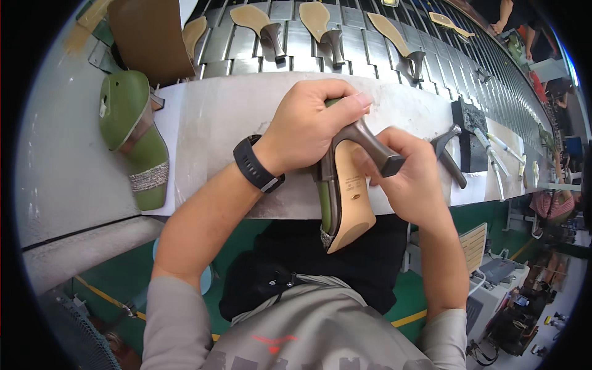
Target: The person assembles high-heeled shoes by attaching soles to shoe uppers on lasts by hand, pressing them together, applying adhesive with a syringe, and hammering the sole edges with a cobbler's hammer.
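Observation:
A green high-heeled sandal (356,209) is held sole-up in front of me, its toe tilted down toward my lap. It has a tan outsole, a dark flared heel and a glittery strap edge near the toe. My left hand (308,126) is wrapped round the heel end, thumb lying by the base of the heel. My right hand (412,176) closes on the sandal from the right, its fingers by the sole beneath the heel tip; some fingertips are hidden. Another green sandal (128,114) with a sparkly strap lies at the left of the bench.
The pale bench (213,135) fronts a slatted metal conveyor (219,58) bearing several heeled tan soles (316,21). On the right lie a hammer (450,157), a black block (473,139) and several slim white tubes (493,160). A brown board (145,40) stands back left. Another person's hand (498,26) shows far right.

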Available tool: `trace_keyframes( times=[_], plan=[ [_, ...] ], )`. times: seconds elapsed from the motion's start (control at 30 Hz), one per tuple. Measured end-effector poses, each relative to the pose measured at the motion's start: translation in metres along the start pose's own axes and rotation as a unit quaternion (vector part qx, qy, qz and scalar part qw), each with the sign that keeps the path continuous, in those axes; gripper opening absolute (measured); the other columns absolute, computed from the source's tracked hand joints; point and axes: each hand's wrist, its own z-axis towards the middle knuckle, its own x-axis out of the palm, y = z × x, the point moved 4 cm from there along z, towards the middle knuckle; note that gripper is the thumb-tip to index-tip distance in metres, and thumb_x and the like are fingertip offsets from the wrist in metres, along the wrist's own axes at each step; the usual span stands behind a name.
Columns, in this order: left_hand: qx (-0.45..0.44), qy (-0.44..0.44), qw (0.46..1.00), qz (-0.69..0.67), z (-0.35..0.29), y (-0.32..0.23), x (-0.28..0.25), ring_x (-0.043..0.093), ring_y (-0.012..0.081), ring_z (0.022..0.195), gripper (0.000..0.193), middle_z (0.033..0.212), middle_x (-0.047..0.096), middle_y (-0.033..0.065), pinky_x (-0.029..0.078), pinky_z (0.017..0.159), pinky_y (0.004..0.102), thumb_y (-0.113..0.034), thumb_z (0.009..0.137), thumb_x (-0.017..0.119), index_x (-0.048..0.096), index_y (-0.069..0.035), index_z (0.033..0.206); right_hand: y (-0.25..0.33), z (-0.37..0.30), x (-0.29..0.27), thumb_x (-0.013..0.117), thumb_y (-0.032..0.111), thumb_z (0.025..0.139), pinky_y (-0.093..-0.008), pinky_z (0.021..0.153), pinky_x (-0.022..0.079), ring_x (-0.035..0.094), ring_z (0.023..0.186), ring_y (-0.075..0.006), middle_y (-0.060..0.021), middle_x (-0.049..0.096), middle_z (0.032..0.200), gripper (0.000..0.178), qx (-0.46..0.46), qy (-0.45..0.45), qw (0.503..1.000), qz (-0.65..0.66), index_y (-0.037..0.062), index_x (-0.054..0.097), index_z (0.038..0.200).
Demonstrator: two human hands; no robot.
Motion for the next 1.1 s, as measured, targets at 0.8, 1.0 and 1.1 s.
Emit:
trace_keyframes(
  times=[0.8, 1.0, 1.1],
  plan=[
    [0.058, -0.103, 0.992, 0.033, -0.003, 0.008, 0.007, 0.055, 0.0097, 0.066, 0.071, 0.071, 0.063, 0.0026, 0.044, 0.062, 0.0279, -0.056, 0.116, 0.042, 0.078, 0.001, 0.094, 0.017, 0.007, 0.015, 0.082, 0.029, 0.099, -0.0302, 0.054, 0.041, 0.048, 0.062, -0.0051, 0.0007, 0.058, 0.063, 0.036, 0.093, 0.086, 0.991, -0.037, -0.0031, 0.075, 0.085],
    [0.055, -0.11, 0.992, 0.034, 0.0, 0.014, 0.007, 0.053, 0.0087, 0.066, 0.071, 0.071, 0.061, 0.0011, 0.042, 0.061, 0.0284, -0.057, 0.116, 0.043, 0.078, 0.001, 0.093, 0.004, 0.006, 0.008, 0.083, 0.03, 0.098, -0.0284, 0.056, 0.045, 0.052, 0.062, -0.0055, 0.0015, 0.06, 0.065, 0.036, 0.134, 0.13, 0.982, -0.015, -0.0022, 0.073, 0.085],
    [0.042, -0.094, 0.995, 0.0, -0.001, 0.017, 0.005, 0.054, 0.0087, 0.067, 0.071, 0.072, 0.063, 0.0007, 0.043, 0.062, 0.0281, -0.057, 0.116, 0.043, 0.078, 0.001, 0.094, 0.013, 0.002, 0.003, 0.085, 0.032, 0.097, -0.0266, 0.055, 0.046, 0.053, 0.061, -0.006, 0.0008, 0.061, 0.067, 0.036, 0.176, 0.185, 0.967, 0.016, -0.0008, 0.072, 0.086]
  ],
)
